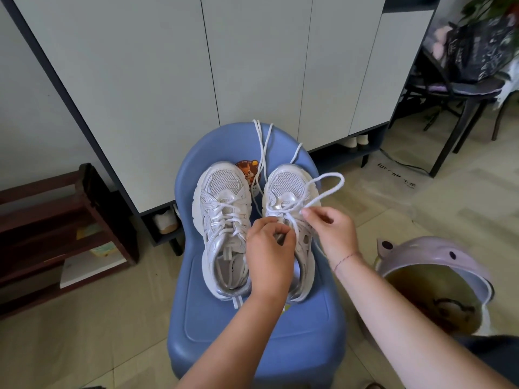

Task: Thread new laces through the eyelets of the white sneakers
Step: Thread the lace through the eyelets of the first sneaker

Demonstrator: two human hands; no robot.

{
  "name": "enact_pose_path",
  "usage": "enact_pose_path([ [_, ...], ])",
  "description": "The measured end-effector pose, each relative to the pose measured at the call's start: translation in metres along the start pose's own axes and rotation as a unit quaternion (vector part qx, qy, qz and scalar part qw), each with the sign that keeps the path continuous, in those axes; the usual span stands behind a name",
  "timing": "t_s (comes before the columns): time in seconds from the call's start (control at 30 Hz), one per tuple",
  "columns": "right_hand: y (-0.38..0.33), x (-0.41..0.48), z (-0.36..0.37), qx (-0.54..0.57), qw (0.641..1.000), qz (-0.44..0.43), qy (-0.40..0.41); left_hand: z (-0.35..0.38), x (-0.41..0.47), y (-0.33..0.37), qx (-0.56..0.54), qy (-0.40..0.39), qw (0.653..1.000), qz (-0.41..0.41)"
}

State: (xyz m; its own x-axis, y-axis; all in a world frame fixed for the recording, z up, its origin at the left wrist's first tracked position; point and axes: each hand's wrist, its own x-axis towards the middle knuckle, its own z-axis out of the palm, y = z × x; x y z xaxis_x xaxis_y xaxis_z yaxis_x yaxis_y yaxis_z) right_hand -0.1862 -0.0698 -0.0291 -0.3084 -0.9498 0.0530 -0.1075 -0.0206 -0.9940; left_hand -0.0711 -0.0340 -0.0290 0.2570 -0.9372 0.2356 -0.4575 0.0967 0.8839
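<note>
Two white sneakers stand side by side on a blue plastic stool (252, 327), toes pointing away from me. The left sneaker (223, 220) has a white lace crossed through its eyelets. Over the middle of the right sneaker (289, 186), my left hand (269, 254) has its fingers curled and pinches the lace at the eyelets. My right hand (328, 231) pinches a white lace (334, 181) that arcs in a loop over the right sneaker's toe. Loose lace ends (262, 147) trail between the shoes toward the stool's far edge.
A grey-white cabinet (196, 80) stands just behind the stool. A dark wooden shoe rack (56, 220) is at the left. A lilac basin (438, 276) sits on the floor at the right, and a black chair (463, 88) with a bag stands at the far right.
</note>
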Motion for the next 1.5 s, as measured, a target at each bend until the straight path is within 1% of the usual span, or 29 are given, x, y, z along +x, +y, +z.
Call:
enact_pose_path([
  [0.13, 0.0, 0.004, 0.006, -0.068, 0.996, -0.054, 0.007, 0.0, 0.0, 0.001, 0.004, -0.005, 1.0, 0.003],
  [0.23, -0.006, 0.012, 0.011, -0.097, 0.993, -0.072, -0.005, 0.0, -0.001, 0.002, -0.003, -0.001, 1.0, -0.003],
  [0.3, -0.022, 0.022, 0.009, -0.069, 0.995, -0.07, 0.013, -0.001, 0.0, 0.003, -0.012, -0.005, 1.0, -0.011],
  [0.4, -0.056, 0.042, -0.003, 0.015, 0.995, -0.06, 0.083, -0.003, -0.001, 0.004, -0.009, -0.011, 1.0, -0.019],
  [0.43, -0.064, 0.046, -0.006, 0.036, 0.993, -0.06, 0.091, -0.003, -0.001, 0.004, -0.007, -0.011, 1.0, -0.02],
  [0.5, -0.063, 0.042, -0.007, 0.032, 0.996, -0.057, 0.068, -0.002, -0.001, 0.003, -0.002, -0.008, 1.0, -0.021],
  [0.6, -0.032, 0.014, -0.002, -0.009, 1.0, -0.021, -0.006, 0.0, 0.0, 0.001, 0.0, -0.003, 1.0, -0.016],
  [0.63, -0.021, 0.006, 0.0, -0.01, 1.0, -0.011, -0.018, 0.001, 0.0, 0.0, 0.001, -0.003, 1.0, -0.013],
  [0.73, -0.003, -0.002, 0.004, -0.024, 1.0, -0.018, -0.01, 0.0, 0.0, 0.0, 0.002, -0.006, 1.0, -0.006],
  [0.93, -0.012, 0.012, 0.007, -0.076, 0.995, -0.061, -0.008, 0.0, 0.001, 0.0, 0.0, -0.006, 1.0, -0.004],
  [0.97, -0.018, 0.018, 0.005, -0.066, 0.996, -0.066, 0.002, 0.0, 0.001, 0.0, -0.002, -0.007, 1.0, -0.006],
  [1.07, -0.048, 0.042, -0.003, 0.003, 0.994, -0.085, 0.067, -0.002, 0.0, 0.001, -0.001, -0.015, 1.0, -0.018],
  [1.2, -0.089, 0.069, -0.02, 0.097, 0.98, -0.105, 0.138, -0.002, 0.001, 0.0, 0.003, -0.014, 1.0, -0.014],
  [1.27, -0.103, 0.075, -0.028, 0.112, 0.974, -0.119, 0.154, -0.002, 0.001, -0.001, 0.003, -0.012, 1.0, -0.014],
  [1.3, -0.107, 0.075, -0.029, 0.099, 0.976, -0.122, 0.148, -0.001, 0.001, 0.0, 0.003, -0.011, 1.0, -0.015],
  [1.37, -0.105, 0.065, -0.027, 0.05, 0.987, -0.106, 0.107, 0.0, 0.0, 0.0, -0.002, -0.007, 1.0, -0.016],
  [1.43, -0.093, 0.045, -0.022, 0.006, 0.996, -0.075, 0.038, 0.0, -0.001, 0.0, -0.011, -0.002, 1.0, -0.012],
  [1.5, -0.075, 0.025, -0.02, -0.049, 0.997, -0.046, -0.033, 0.0, -0.001, -0.001, -0.022, -0.004, 1.0, -0.011],
])
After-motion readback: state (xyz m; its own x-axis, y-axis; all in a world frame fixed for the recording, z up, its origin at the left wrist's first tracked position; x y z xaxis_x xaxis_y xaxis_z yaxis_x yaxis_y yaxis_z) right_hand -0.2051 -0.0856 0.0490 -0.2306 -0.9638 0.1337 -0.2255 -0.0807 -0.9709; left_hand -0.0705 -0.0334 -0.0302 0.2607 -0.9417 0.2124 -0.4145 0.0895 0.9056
